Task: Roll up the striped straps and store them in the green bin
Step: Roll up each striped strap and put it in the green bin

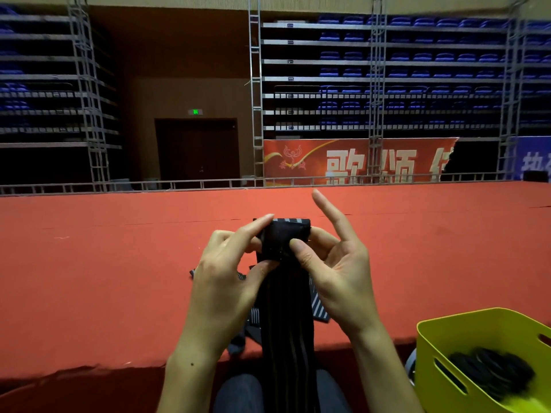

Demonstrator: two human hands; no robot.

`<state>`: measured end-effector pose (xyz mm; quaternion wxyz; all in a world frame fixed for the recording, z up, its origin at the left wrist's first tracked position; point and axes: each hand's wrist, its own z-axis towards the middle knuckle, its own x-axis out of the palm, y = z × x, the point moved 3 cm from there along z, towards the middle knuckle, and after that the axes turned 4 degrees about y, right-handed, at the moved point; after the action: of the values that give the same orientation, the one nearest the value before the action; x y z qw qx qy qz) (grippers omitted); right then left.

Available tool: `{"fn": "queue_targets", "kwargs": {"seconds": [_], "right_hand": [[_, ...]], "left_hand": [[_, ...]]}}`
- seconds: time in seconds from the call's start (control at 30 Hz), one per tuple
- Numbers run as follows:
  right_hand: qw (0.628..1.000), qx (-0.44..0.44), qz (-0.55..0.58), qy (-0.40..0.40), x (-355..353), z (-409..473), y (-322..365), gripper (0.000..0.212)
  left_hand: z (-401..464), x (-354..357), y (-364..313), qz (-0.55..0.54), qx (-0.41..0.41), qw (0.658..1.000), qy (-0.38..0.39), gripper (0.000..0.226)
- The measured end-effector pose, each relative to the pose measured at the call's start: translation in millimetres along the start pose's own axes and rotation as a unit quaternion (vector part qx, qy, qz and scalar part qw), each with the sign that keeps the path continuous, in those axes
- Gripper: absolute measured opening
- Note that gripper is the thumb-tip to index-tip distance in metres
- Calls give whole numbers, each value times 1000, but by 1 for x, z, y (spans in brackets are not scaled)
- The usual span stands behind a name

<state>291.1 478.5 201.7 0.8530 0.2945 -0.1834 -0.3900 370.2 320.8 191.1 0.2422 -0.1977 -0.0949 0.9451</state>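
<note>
While our left hand (235, 257) and right hand (331, 263) pinch the started roll of the dark striped elastic strap (284, 311), slack fingers would probably let it unwind before reaching the yellow-green plastic bin (447, 332).

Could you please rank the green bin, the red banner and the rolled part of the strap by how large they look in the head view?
1. red banner
2. green bin, partly cut off by the frame
3. rolled part of the strap

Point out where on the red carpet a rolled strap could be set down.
Bare red carpet lies left of the left hand, and between the right hand and green bin. Crowded: loose straps beneath both hands.
</note>
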Motion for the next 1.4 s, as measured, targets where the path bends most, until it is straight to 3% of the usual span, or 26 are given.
{"fn": "queue_targets", "kwargs": {"seconds": [0.23, 0.37, 0.5, 0.73, 0.9, 1.0, 1.17, 1.4], "right_hand": [[999, 38, -9, 2, -6, -1, -4, 65], [993, 88, 78, -9, -12, -1, -5, 65], [983, 131, 131, -10, -16, -3, -5, 62], [980, 143, 134, 25, -10, -3, -6, 59], [997, 30, -65, -34, -20, 0, 3, 55], [995, -24, -101, 3, -15, 0, 5, 71], [999, -45, -26, -2, 0, 10, 15, 69], [999, -16, 15, -24, 9, 17, 18, 57]], "left_hand": [[0, 3, -8, 170, 73, 983, -11, 61], [1, -3, -9, 203, 62, 977, -7, 57], [1, -8, -2, 130, 64, 988, 45, 66], [6, -2, 1, 65, 103, 992, -11, 30], [10, -9, -1, 2, 44, 999, -23, 21], [13, -9, -2, -59, -9, 998, -3, 22], [14, -5, -4, -186, -99, 976, 52, 21], [15, -9, -15, -335, -153, 929, 20, 25]]}}
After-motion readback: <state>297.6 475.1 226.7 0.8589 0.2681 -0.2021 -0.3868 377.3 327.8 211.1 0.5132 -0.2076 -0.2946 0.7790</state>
